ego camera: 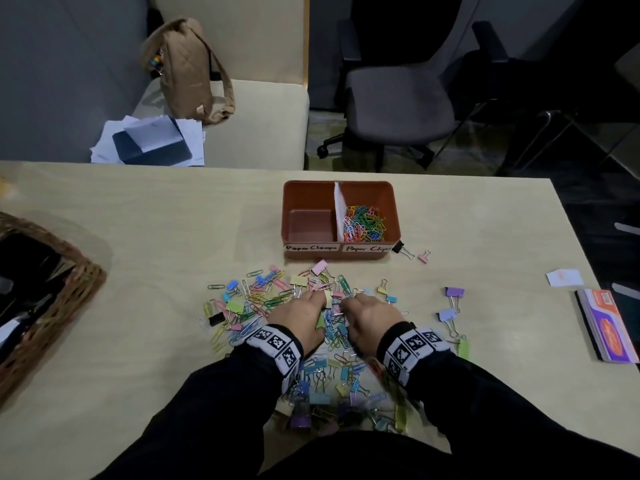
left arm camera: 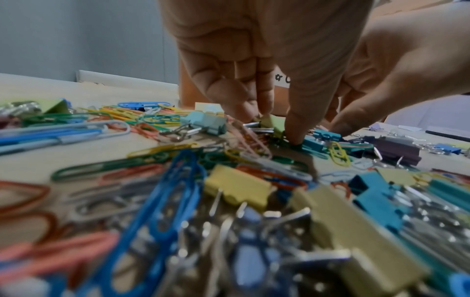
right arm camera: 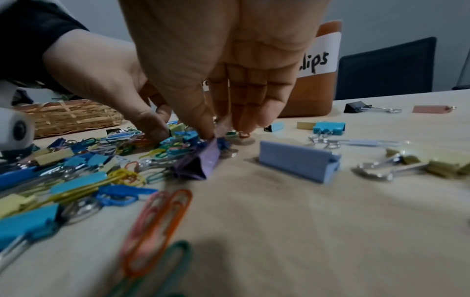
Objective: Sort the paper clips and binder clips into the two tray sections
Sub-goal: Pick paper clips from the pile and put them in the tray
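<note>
An orange tray (ego camera: 341, 188) stands at the far middle of the table. Its left section, labelled "Paper Clamps", holds nothing; the right section holds coloured paper clips (ego camera: 363, 223). A mixed pile of paper clips and binder clips (ego camera: 277, 299) is spread in front of it and runs back under my wrists. My left hand (ego camera: 323, 299) reaches down into the pile and pinches a yellow-green binder clip (left arm camera: 272, 122) between thumb and fingers. Just to its right, my right hand (ego camera: 346, 303) pinches a small pink clip (right arm camera: 223, 123), with a purple binder clip (right arm camera: 201, 160) lying under the thumb.
A wicker basket (ego camera: 52, 306) sits at the left table edge. A notepad (ego camera: 606, 327) and a paper slip (ego camera: 564, 277) lie at the right. A black binder clip (ego camera: 401, 249) and a pink one (ego camera: 424, 256) lie beside the tray's right corner. Lilac binder clips (ego camera: 453, 292) lie right of the pile.
</note>
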Demonstrator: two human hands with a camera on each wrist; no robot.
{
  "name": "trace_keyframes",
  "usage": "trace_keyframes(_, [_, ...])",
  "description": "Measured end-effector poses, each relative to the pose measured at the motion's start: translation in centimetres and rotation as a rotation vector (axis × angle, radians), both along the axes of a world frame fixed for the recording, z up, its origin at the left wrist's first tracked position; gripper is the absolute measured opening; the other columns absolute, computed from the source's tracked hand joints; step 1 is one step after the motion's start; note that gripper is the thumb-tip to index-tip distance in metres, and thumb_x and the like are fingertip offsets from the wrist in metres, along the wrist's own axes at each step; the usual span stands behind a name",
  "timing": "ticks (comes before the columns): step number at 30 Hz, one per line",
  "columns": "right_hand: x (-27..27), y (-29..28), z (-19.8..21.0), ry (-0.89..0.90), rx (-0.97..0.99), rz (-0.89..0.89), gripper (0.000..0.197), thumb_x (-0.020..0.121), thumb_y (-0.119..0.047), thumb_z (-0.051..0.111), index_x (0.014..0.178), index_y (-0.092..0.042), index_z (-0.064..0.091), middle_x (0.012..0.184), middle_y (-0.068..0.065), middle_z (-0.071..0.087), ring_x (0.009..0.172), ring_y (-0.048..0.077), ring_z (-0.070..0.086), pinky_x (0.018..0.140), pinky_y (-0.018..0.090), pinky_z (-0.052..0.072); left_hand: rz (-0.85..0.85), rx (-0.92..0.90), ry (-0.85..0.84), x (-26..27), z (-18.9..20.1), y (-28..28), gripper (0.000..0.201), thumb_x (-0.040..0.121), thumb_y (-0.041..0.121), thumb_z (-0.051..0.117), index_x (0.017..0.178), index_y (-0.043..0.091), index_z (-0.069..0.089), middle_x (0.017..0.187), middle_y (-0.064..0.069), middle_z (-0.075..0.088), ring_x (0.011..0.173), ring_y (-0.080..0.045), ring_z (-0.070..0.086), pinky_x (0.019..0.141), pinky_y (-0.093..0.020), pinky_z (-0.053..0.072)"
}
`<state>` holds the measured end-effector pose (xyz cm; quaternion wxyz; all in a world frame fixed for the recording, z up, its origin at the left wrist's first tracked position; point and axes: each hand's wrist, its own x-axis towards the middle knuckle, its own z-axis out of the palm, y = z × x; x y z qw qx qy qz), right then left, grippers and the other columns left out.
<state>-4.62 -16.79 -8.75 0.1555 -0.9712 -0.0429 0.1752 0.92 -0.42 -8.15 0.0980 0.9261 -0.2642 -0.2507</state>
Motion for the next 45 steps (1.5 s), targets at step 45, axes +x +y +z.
trace_keyframes(45, [-1.8,-6.3,1.3,0.202,0.071,-0.534,0.017,0.081,-0.008,0.049,0.070,-0.018,0.040,0.070,0.003,0.052,0.073,0.027,0.053,0.061,0.029,0.045,0.131,-0.083,0.001,1.9,-0.4,-3.4,0.007,0.087,0.019,0.061,0.087,0.023,0.055,0.097,0.005,0.061,0.087,-0.018,0.061,0.073,-0.031,0.051])
